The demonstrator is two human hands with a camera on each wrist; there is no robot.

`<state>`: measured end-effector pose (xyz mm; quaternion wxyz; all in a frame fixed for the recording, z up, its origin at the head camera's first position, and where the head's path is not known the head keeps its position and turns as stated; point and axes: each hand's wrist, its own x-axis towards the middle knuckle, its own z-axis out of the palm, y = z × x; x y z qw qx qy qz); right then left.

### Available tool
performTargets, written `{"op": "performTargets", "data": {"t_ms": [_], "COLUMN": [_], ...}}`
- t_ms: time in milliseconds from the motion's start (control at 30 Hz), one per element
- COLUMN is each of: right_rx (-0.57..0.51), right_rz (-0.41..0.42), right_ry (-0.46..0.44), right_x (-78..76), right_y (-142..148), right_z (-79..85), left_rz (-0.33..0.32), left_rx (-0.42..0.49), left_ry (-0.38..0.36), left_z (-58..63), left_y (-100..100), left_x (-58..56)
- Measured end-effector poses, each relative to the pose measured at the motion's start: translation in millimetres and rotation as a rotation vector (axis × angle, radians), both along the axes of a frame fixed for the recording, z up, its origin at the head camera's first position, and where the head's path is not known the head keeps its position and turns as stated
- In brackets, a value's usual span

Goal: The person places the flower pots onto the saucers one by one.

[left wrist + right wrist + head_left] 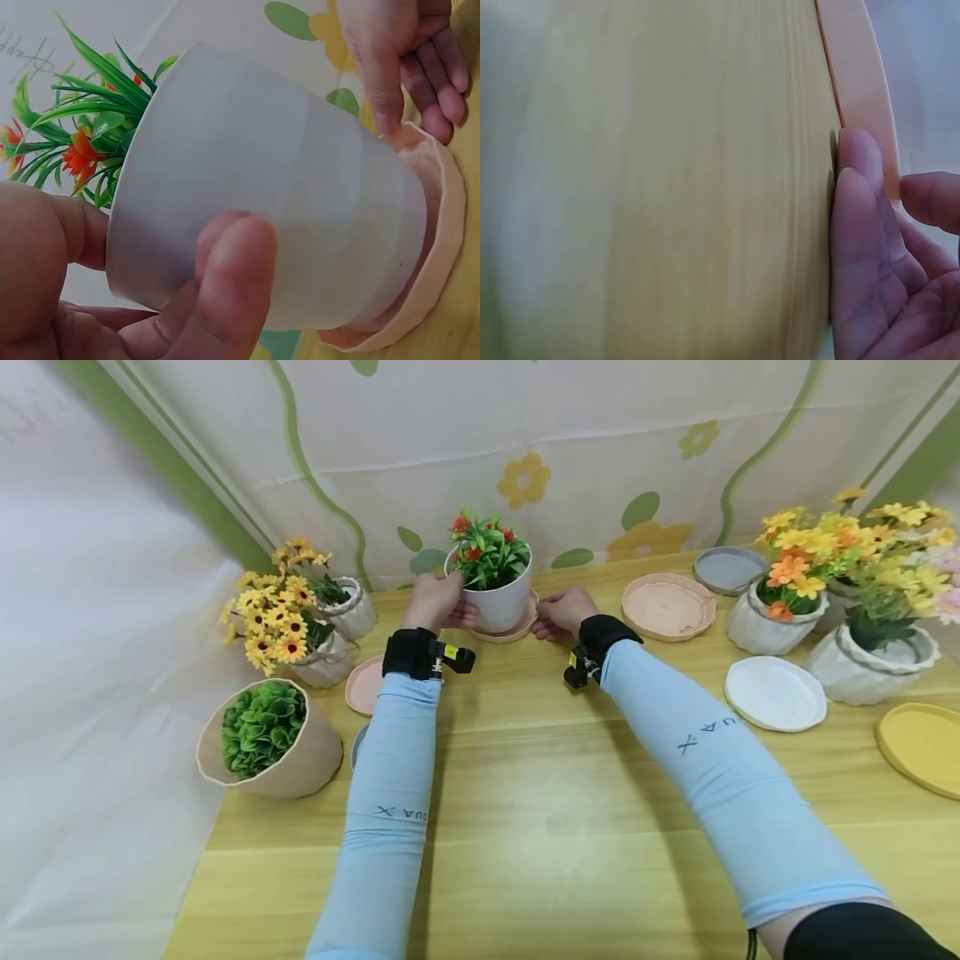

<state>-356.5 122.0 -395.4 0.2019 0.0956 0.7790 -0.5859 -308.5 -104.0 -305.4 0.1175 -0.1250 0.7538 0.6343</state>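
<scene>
A white flowerpot (501, 603) with red flowers and green leaves (487, 553) stands in a pink scalloped saucer (525, 625) at the back of the table. My left hand (438, 600) holds the pot by its left side. In the left wrist view, one digit of that hand (187, 300) lies at the rim and others against the outer wall. On the saucer's right, my right hand (564, 612) pinches the saucer's edge. The right wrist view has the thumb above the pink rim (859, 67), with fingertips (859, 202) low along the tabletop.
At left are a pink pot (288, 760) of green leaves, two white pots of yellow flowers (277, 618) and a small pink saucer (365, 685). Several flowerpots (873, 668) crowd the right, with pink (667, 606), grey (731, 570), white (776, 693) and yellow (926, 747) saucers. A patterned cloth (600, 443) hangs behind.
</scene>
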Motion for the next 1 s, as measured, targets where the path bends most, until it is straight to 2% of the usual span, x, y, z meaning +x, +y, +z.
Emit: {"op": "performTargets", "data": {"t_ms": [333,533,700,1000], "right_rx": [-0.021,-0.048,-0.07,-0.127], "right_rz": [-0.029,-0.019,-0.026,-0.042], "right_ry": [-0.007,-0.016,-0.017,-0.02], "right_x": [14.3,18.8,18.1,14.1], "right_y": [-4.9,-6.2,-5.7,-5.9], "right_z": [15.9,19.2,17.5,10.4], "left_rz": [0.041,0.074,0.057,0.022], "left_rx": [0.049,0.109,0.154,0.151], "left_ry": [0.018,0.053,0.064,0.042], "left_z": [-14.4,-29.3,-38.2,-39.3], "left_y": [1.9,1.9,3.2,0.0], "left_x": [-5.7,-1.4,1.7,3.5]}}
